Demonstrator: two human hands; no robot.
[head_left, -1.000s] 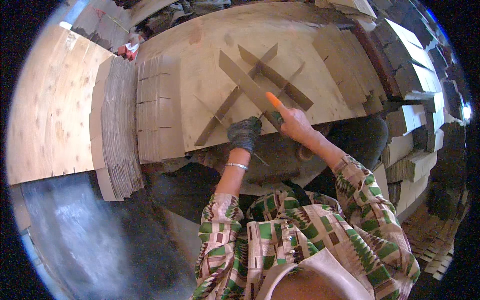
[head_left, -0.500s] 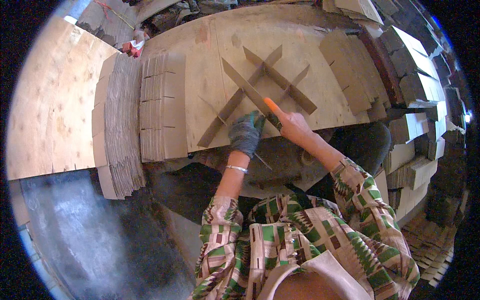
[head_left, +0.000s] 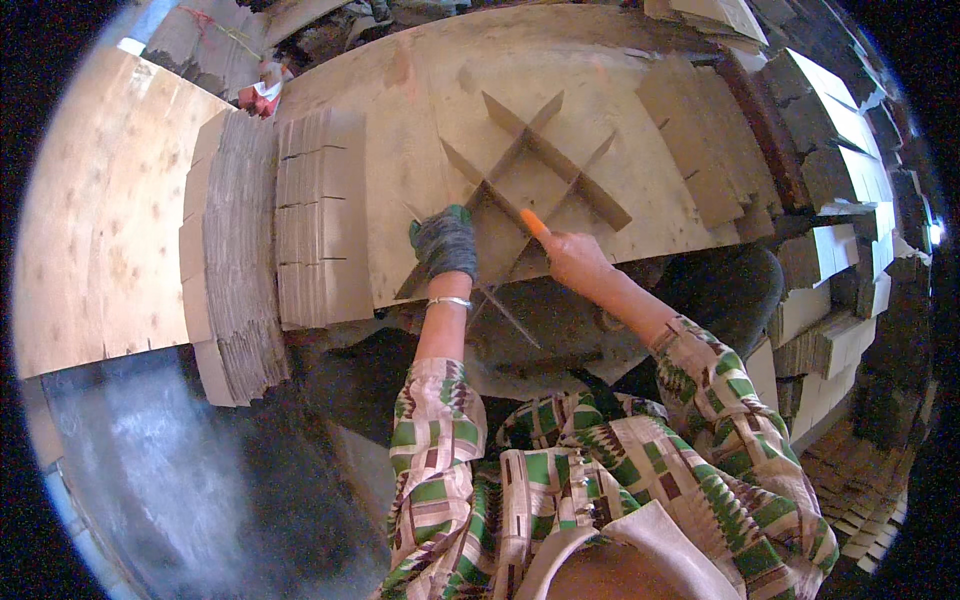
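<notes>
A lattice of crossed brown cardboard strips [head_left: 575, 172] stands on edge on the plywood tabletop [head_left: 400, 90]. My left hand [head_left: 443, 245], in a grey glove with green fingertips, is closed round the lattice's near left part, and its palm hides the joint there. Below that hand, a thin strip end [head_left: 512, 320] sticks out past the table edge. My right hand [head_left: 578, 262] is bare except for an orange cover on one outstretched finger. That finger lies along the near strip, with the other fingers curled at the strip's end.
Stacks of slotted cardboard strips [head_left: 318, 215] stand left of the lattice, beside another tall stack [head_left: 238, 250]. More cardboard pieces [head_left: 700, 140] lean at the right of the table. Bundled cardboard [head_left: 825, 130] piles up beyond them.
My left hand has shifted left and slightly up, from the near middle strip to the lattice's left part. The near strip has tilted or sunk lower. The right hand has moved slightly left.
</notes>
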